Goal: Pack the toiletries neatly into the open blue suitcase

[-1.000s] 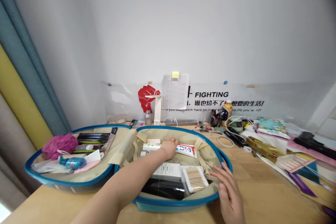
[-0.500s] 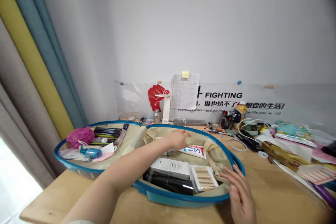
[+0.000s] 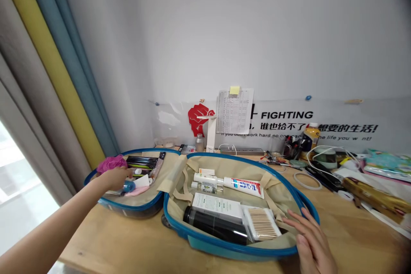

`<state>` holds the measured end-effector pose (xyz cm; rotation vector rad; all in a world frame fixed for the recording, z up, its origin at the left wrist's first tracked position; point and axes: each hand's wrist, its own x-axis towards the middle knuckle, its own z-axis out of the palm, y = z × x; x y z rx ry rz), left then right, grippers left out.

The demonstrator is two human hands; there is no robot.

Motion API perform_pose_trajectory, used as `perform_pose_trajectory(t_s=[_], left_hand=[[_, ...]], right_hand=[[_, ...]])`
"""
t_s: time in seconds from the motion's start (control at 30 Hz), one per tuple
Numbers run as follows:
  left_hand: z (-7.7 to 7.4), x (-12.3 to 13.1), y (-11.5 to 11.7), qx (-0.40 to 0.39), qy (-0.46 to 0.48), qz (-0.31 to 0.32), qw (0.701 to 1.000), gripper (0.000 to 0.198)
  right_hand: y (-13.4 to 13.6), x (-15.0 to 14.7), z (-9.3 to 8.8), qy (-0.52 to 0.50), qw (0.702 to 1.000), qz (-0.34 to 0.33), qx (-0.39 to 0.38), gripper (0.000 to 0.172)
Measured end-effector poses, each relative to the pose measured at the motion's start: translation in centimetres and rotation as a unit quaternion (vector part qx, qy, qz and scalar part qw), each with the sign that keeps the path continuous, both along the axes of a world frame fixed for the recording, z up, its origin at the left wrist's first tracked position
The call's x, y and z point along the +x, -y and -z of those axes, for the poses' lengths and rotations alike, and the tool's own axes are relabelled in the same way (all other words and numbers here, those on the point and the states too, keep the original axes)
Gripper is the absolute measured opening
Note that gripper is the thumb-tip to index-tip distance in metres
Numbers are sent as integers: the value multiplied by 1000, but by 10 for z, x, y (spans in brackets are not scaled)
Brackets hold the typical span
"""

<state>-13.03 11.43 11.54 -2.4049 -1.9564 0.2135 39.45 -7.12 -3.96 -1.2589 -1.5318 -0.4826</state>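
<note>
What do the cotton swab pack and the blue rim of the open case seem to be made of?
The cotton swab pack looks like clear, glossy plastic: the pale sticks show through it. The blue rim seems smooth, shiny plastic or rubber; the look cannot settle which.

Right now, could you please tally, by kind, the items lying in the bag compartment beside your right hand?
Toothpaste tube: 1
White bottle: 1
Small clear bottle: 1
White carton: 1
Black bottle: 1
Cotton swab pack: 1
Small white-and-orange item: 1
Total: 7
</note>
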Motion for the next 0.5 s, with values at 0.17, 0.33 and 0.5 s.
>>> perform_pose_trajectory(t_s=[0.17,0.33,0.5], left_hand=[[31,-29,-4,-29,15,-12,999,54],[42,-31,-11,-26,48,0,998,55],[34,-35,-8,7,114,16,993,39]], right_hand=[[-1,0,3,-14,1000,5,-4,31],[2,-2,-1,-15,1000,15,-2,31],[3,-3,-3,-10,1000,18,-7,28]])
